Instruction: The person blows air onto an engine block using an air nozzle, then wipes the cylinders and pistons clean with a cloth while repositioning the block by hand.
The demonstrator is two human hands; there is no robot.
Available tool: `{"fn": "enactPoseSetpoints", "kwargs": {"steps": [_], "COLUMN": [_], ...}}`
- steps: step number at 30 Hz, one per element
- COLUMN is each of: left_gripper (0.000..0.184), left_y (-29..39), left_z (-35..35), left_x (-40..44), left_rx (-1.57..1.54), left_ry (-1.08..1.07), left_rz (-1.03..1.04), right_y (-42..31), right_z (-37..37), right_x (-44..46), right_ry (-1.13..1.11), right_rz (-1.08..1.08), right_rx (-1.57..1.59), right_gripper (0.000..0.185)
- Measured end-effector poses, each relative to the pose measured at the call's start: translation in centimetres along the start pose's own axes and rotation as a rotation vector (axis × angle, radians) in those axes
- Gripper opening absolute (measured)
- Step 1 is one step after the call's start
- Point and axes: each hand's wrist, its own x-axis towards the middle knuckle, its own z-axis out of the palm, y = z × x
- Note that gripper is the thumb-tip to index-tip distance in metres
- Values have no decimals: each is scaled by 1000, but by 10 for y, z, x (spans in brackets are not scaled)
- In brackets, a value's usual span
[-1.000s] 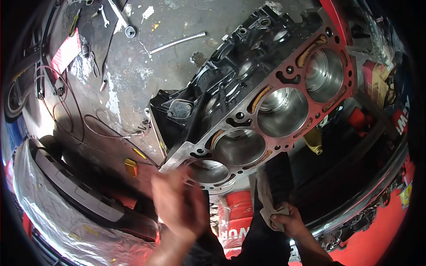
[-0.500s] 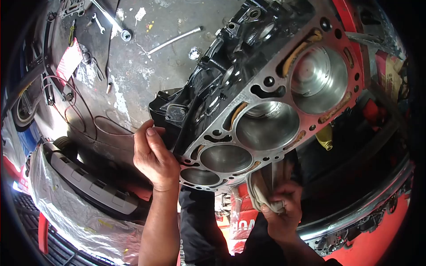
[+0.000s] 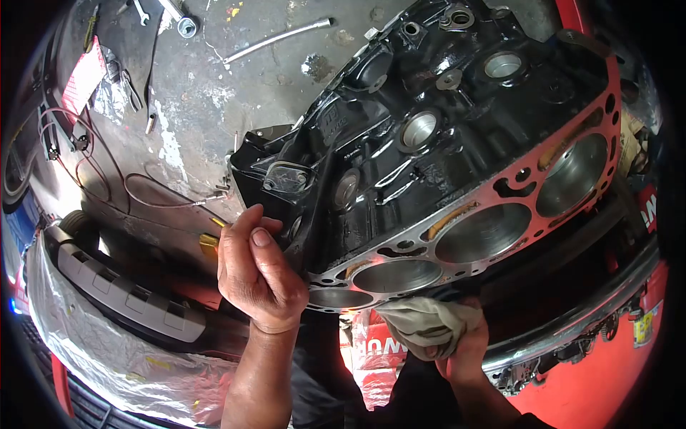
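Note:
A black engine block (image 3: 457, 157) fills the middle and right of the head view. It is tilted, with its bare metal deck and cylinder bores facing down toward me. My left hand (image 3: 261, 275) is at the block's near left end, fingers curled against its edge; part of the grip is hidden. Below the deck, my right hand (image 3: 468, 343) clutches a bunched pale cloth (image 3: 421, 325). The cloth lies close under the lower deck edge; whether it touches the metal is unclear.
On the stained floor beyond lie a long metal bar (image 3: 279, 41), a ratchet (image 3: 187, 27), pliers (image 3: 131, 91) and a thin hose (image 3: 157, 199). A plastic-wrapped bumper (image 3: 128, 293) stands left. A chrome-edged car front (image 3: 572, 336) lies right, with a red bag (image 3: 379, 357) below.
The engine block has turned, so more of its black side shows and the bores appear narrower. My right hand has lifted the cloth slightly; my left hand remains at the block's end.

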Motion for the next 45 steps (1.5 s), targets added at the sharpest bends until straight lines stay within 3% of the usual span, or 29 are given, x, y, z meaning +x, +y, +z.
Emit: {"fn": "enactPoseSetpoints", "kwargs": {"steps": [3,5,7,10,12,16,18,19,22,24,28,33,35,37,39,40,43,45], "left_gripper": [31,27,26,27,27,27,31,35,33,31,25,15,15,16,10,10,12,12], "left_y": [-2,-2,-2,1,1,-2,0,0,0,-4,-4,-4,-5,-8,-4,-5,-6,-5], "left_z": [3,2,1,1,1,3,1,-1,-2,0,-1,1,3,5,2,3,4,3], "left_x": [3,3,4,5,5,3,2,2,2,3,8,11,14,14,13,14,13,14], "left_rx": [-34,-49,-63,-46,-33,-35,-10,12,26,21,51,-30,-39,-46,-56,-56,-66,-70], "left_ry": [0,2,-9,-7,-17,-19,-48,-75,-71,-53,-28,10,46,73,38,44,59,50], "left_rz": [44,52,12,-5,13,20,4,-11,-36,12,131,179,213,257,175,173,175,167], "right_y": [-3,5,13,20,27,9,-14,-19,-27,-31,-38,-51,-54,-56,-47,-43,-43,-45], "right_z": [8,-8,-23,-26,-26,-31,-11,6,39,36,63,84,87,93,86,82,90,86], "right_x": [-15,-32,-41,-47,-49,-45,-39,-37,-22,-4,22,18,19,12,18,26,35,39], "right_ry": [-74,-94,-133,141,288,250,111,108,254,-159,-318,-325,-437,-473,-549,-595,-388,-401], "right_rz": [166,402,468,584,500,348,112,114,-148,-518,-405,-514,-580,-470,-618,-515,-231,-305], "right_rx": [-92,-127,30,221,153,207,104,101,-68,-874,-1051,-1500,-1692,-1809,-1675,-1536,-1243,-1275], "right_gripper": [45,30,20,32,49,49,50,50,35,23,21,40,46,53,60,64,57,55]}}
